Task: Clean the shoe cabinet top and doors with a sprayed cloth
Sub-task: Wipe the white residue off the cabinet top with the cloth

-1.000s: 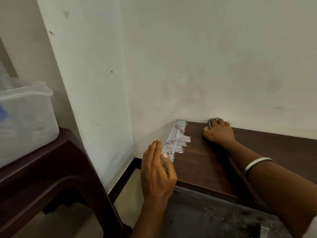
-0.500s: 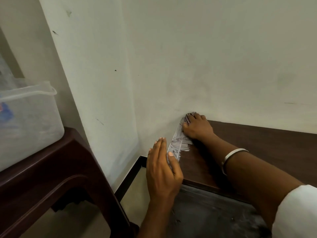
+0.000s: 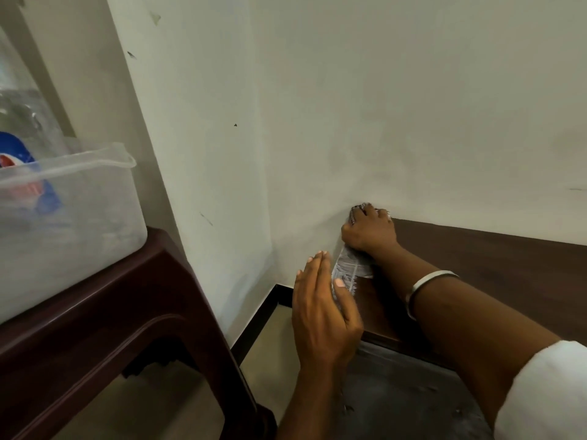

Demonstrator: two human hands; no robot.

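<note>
Item, as I logged it from the remote station: shoe cabinet top (image 3: 495,268), dark brown wood grain, running along the pale wall (image 3: 397,106) to the corner at its left end. Right hand (image 3: 370,231) sat at that far left corner against the wall, fingers curled down over a cloth (image 3: 347,269) and pressing it onto the top; the cloth, whitish with a darker pattern, spread out from beneath the hand towards the cabinet's left edge. A pale bangle (image 3: 425,289) circled the right wrist, and a white sleeve (image 3: 546,392) covered the upper forearm. Left hand (image 3: 324,308) stood flat at the cabinet's left edge, fingers straight and together, thumb lying on the cloth's hanging edge. Below the top, the cabinet's grey, smudged front (image 3: 406,395). At left, a dark brown table (image 3: 95,312) carried a translucent plastic tub (image 3: 70,217).
</note>
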